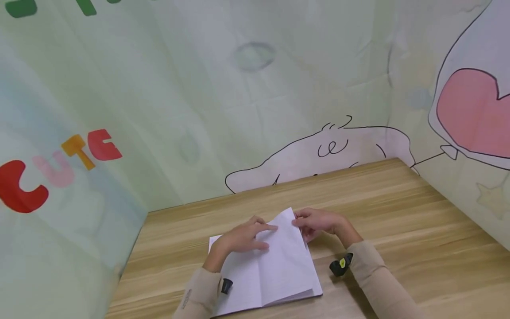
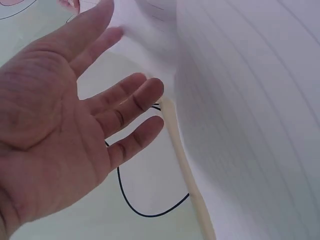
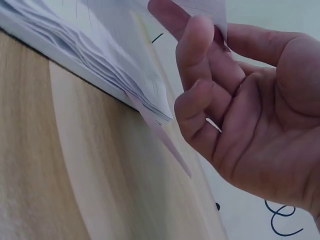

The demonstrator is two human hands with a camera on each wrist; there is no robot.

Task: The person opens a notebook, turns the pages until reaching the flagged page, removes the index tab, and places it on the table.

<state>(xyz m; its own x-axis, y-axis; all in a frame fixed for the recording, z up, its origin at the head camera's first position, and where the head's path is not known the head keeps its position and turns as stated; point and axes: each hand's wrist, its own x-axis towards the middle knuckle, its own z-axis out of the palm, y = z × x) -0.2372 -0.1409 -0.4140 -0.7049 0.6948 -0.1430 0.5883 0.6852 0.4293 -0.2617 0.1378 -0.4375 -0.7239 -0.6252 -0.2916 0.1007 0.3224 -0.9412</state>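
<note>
An open notebook (image 1: pixel 243 283) with faintly ruled white pages lies on the wooden table. My right hand (image 1: pixel 318 223) pinches the top right corner of a lifted page (image 1: pixel 288 252) between thumb and fingers; the right wrist view shows that corner in the right hand (image 3: pixel 235 95). Below it, the stacked page edges (image 3: pixel 75 47) look wavy. Over the notebook's upper middle is my left hand (image 1: pixel 245 237), index finger extended towards the lifted page. In the left wrist view the left hand (image 2: pixel 65 105) has its fingers spread and loosely bent, holding nothing.
The wooden table (image 1: pixel 398 212) runs back to a printed cloth wall (image 1: pixel 179 88) with cartoon drawings and coloured letters. A dark wrist camera (image 1: pixel 341 265) sits by the right sleeve, another dark piece (image 1: pixel 226 285) by the left sleeve.
</note>
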